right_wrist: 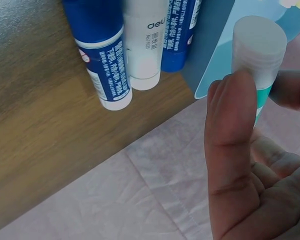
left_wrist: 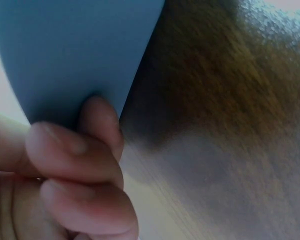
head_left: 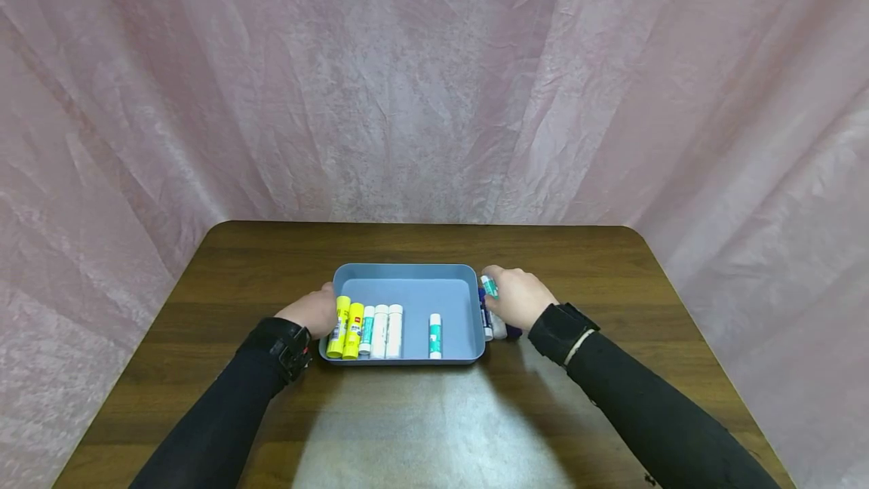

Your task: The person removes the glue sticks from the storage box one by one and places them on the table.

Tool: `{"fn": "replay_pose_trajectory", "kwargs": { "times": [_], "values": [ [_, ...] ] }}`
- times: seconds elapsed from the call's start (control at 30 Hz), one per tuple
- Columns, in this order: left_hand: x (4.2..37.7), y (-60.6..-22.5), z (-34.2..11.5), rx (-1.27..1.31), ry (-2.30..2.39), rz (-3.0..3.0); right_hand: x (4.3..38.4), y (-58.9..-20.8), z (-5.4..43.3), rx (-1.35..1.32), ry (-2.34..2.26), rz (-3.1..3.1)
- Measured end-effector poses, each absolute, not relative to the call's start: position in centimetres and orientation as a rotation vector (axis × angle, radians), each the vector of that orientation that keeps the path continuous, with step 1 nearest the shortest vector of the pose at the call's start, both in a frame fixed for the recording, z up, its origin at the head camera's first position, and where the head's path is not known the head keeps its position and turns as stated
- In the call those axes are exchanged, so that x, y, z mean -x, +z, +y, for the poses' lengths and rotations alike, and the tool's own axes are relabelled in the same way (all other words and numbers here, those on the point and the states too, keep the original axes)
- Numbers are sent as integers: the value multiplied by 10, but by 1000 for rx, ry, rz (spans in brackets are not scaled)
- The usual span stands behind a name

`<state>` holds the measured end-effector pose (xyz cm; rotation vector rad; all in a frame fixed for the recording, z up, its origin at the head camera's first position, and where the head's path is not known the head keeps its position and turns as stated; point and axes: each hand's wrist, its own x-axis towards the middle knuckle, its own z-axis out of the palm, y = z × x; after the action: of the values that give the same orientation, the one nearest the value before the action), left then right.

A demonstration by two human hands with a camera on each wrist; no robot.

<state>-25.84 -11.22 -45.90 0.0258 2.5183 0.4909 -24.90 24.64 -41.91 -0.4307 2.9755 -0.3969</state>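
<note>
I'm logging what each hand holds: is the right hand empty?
No, the right hand holds a white-and-teal glue stick in its fingers.

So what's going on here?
A person's left hand grips the blue tray at its left while the right hand pinches a teal-and-white tube by the tray's right edge. Inside, five tubes form a row at left; another tube is apart, toward the right. Three further tubes are on the table, right of the tray.

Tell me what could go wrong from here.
The green-banded tube pinched in the right hand might clip the tray. That hand could nudge the blue and white tubes beside the tray. The lone tube inside, with space either side, may roll if the left hand shifts the tray.
</note>
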Motion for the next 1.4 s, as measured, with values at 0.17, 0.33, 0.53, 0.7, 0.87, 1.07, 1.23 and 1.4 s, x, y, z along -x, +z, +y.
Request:
{"fn": "replay_pose_trajectory", "kwargs": {
  "times": [0.17,0.33,0.53,0.7,0.87,1.07,1.23,1.4],
  "values": [
    [257,-456,-112,-35,487,2523,251,-421,252,436,-405,2974],
    [255,-455,-111,-22,499,2517,252,-420,255,427,-408,2969],
    [254,-453,-110,-26,492,2524,253,-421,261,406,-413,2960],
    [254,-453,-110,-21,488,2525,255,-423,265,380,-409,2966],
    [254,-453,-110,-3,486,2514,257,-425,270,364,-423,2962],
    [255,-454,-109,-3,484,2509,257,-426,275,334,-417,2958],
    [258,-457,-110,1,488,2506,258,-428,278,311,-406,2959],
    [260,-462,-112,4,483,2506,257,-429,281,292,-415,2950]
  ]
}}
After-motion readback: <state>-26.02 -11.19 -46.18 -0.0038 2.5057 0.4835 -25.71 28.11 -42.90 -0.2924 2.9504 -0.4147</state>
